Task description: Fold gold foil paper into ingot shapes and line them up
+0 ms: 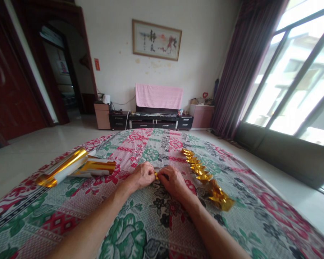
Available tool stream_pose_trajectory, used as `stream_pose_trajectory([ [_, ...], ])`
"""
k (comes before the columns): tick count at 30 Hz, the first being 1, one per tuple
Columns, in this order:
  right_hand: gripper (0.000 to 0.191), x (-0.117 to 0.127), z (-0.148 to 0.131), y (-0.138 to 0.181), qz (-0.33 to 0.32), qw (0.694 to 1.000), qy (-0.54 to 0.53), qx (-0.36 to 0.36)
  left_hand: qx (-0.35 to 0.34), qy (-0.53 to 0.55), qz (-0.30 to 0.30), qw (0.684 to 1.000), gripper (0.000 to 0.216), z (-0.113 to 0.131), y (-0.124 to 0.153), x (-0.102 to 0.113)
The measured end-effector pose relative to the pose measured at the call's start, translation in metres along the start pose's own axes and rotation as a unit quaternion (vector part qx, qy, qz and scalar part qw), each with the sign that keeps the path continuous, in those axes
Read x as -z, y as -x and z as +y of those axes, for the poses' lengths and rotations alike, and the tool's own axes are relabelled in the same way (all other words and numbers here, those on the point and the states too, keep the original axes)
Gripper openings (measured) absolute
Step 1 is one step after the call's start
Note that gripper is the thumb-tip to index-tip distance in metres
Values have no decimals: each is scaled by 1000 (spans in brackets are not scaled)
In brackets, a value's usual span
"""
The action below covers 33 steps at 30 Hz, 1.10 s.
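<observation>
Foil [156, 176], a small gold scrap, is pinched between the fingers [151, 174] of the left hand [142, 176] and right hand [174, 182], both clenched on it, low on the floral cloth [151, 223]. Just right of the fingers runs a row of folded pieces [202, 174]; well left lie gold sheets [70, 167].

1. A floral cloth [140, 144] in red, green and white covers the surface in front.
2. A framed painting [156, 39] hangs on the far white wall.
3. Below it, a pink towel [159, 96] drapes over something on a low dark cabinet [151, 122].
4. A purple curtain [240, 72] hangs beside the large bright window [299, 72].
5. A dark red door [5, 90] stands at the left, above the pale tiled floor [29, 151].
</observation>
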State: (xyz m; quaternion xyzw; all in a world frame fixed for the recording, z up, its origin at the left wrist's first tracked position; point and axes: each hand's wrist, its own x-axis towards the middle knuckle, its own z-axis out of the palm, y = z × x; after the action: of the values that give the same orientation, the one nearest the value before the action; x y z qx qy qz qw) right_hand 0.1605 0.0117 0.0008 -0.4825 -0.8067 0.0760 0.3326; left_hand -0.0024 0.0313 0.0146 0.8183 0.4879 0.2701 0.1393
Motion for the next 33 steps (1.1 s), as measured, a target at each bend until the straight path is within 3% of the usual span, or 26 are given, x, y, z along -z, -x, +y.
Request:
stream_pose_trajectory([
  [19, 17, 2, -2, -1, 2, 1000, -3, 6, 8, 16, -5, 1000, 7, -7, 1, -1],
  [26, 17, -4, -11, -1, 20, 997, 33, -65, 20, 15, -9, 1000, 8, -6, 1, 0],
  [33, 13, -3, -12, -4, 5, 995, 33, -89, 23, 8, -22, 999, 12, -7, 0, 0],
])
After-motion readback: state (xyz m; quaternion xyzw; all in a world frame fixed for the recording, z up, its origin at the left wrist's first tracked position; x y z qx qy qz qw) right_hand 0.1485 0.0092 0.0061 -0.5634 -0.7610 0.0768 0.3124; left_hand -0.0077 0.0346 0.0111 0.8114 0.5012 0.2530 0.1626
